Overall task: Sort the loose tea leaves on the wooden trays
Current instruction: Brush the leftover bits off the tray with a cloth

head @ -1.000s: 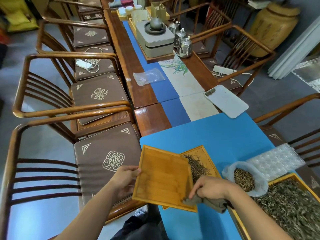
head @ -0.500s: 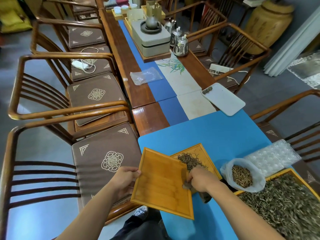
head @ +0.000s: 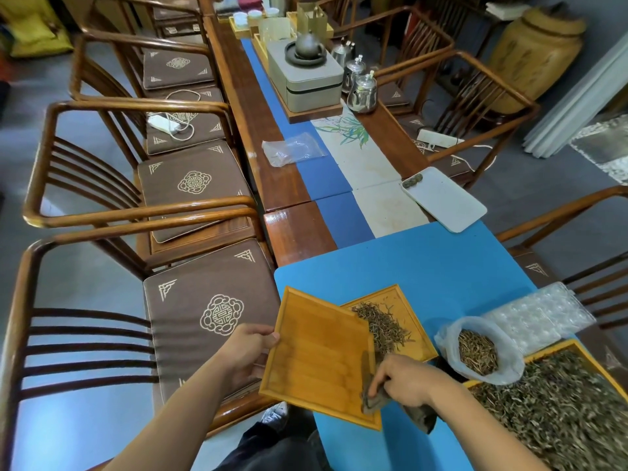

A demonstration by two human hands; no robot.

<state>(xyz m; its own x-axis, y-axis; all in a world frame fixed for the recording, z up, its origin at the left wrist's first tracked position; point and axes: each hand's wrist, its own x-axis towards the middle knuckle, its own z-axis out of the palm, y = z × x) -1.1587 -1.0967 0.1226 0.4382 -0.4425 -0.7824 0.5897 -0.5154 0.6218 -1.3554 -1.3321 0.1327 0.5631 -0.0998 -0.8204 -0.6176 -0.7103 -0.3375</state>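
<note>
My left hand (head: 246,351) grips the left edge of a bare wooden tray (head: 316,358), held tilted over the table's left corner. My right hand (head: 404,380) holds a dark brown cloth (head: 377,401) against that tray's lower right part. Behind it a second wooden tray (head: 413,321) lies on the blue mat (head: 424,263) with a pile of loose tea leaves (head: 382,322). A large tray (head: 492,380) at the right is full of tea leaves (head: 564,413).
A plastic bag of tea leaves (head: 477,351) sits between the trays, a clear blister sheet (head: 540,316) behind it. Further off lie a white tray (head: 445,198), a clear bag (head: 292,149) and a tea set (head: 306,76). Wooden chairs (head: 136,212) flank the table.
My right hand with the cloth slid up the tilted tray half a second ago and is now back down near its lower right corner. The left hand keeps its grip.
</note>
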